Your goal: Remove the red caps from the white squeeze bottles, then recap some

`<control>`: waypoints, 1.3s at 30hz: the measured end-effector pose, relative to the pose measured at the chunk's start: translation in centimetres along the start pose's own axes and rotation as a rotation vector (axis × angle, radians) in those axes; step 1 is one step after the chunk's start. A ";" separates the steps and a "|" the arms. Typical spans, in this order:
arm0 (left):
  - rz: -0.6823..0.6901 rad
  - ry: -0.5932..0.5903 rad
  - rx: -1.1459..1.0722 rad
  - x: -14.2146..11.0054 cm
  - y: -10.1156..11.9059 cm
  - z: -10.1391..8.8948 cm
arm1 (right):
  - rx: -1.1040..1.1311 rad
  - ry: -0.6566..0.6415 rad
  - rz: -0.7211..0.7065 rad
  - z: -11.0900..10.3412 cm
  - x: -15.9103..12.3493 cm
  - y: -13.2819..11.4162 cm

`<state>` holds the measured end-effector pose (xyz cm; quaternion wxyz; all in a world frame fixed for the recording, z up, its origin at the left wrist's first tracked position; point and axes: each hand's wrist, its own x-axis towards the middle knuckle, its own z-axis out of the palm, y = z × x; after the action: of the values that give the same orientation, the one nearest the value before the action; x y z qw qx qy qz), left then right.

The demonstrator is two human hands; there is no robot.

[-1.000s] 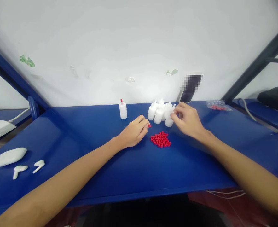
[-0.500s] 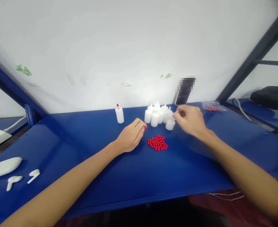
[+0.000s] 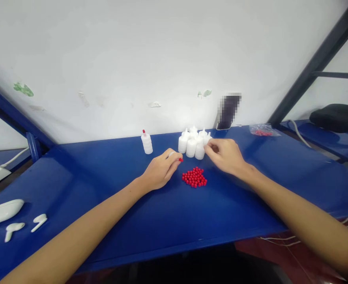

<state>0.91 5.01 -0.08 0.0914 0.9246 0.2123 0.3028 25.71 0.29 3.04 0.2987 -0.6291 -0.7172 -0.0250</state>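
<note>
My left hand (image 3: pixel 162 169) is closed in a pinch, with a small red cap (image 3: pixel 180 160) poking out at its fingertips. My right hand (image 3: pixel 225 154) has thumb and fingertips pinched at the near right bottle (image 3: pixel 199 152) of a tight cluster; its upper part is partly behind the fingers. The other white squeeze bottles (image 3: pixel 191 148) in the cluster stand upright with pointed nozzles. Between the hands and nearer to me lies a pile of red caps (image 3: pixel 194 177). One white bottle with a red tip (image 3: pixel 146 142) stands apart, to the left.
A phone (image 3: pixel 229 112) leans on the wall behind the blue table (image 3: pixel 162 225). A clear bag with red pieces (image 3: pixel 263 130) lies at the back right. At the left are white earbuds (image 3: pixel 14 230) and their case (image 3: pixel 4 212). Shelf posts rise at both sides.
My right hand has moved left and slightly nearer, and the tilted bottle by it now stands against the cluster. My left hand still pinches the red cap. The view has shifted slightly.
</note>
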 end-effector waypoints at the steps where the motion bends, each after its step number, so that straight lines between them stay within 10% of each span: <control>1: 0.008 -0.003 -0.004 0.0 0.0 0.0 | 0.054 -0.010 -0.055 0.0 -0.3 -0.4; 11: 0.141 0.051 0.103 -0.1 0.0 0.3 | 0.094 -0.115 -0.461 1.3 -1.6 -4.0; 26: 0.347 0.180 0.405 -0.2 -0.1 0.3 | 0.218 -0.243 -0.480 1.4 -2.1 -3.7; 34: -0.166 0.204 -0.180 3.1 1.1 -1.3 | 0.299 -0.185 -0.430 -0.3 -0.5 1.8; 39: -0.104 0.216 -0.262 7.0 2.1 0.5 | 0.270 -0.160 -0.324 0.3 -0.9 4.5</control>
<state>6.99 6.23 3.81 0.2034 0.8547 0.2273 0.4202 29.77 0.57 0.88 0.3143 -0.4599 -0.8272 0.0737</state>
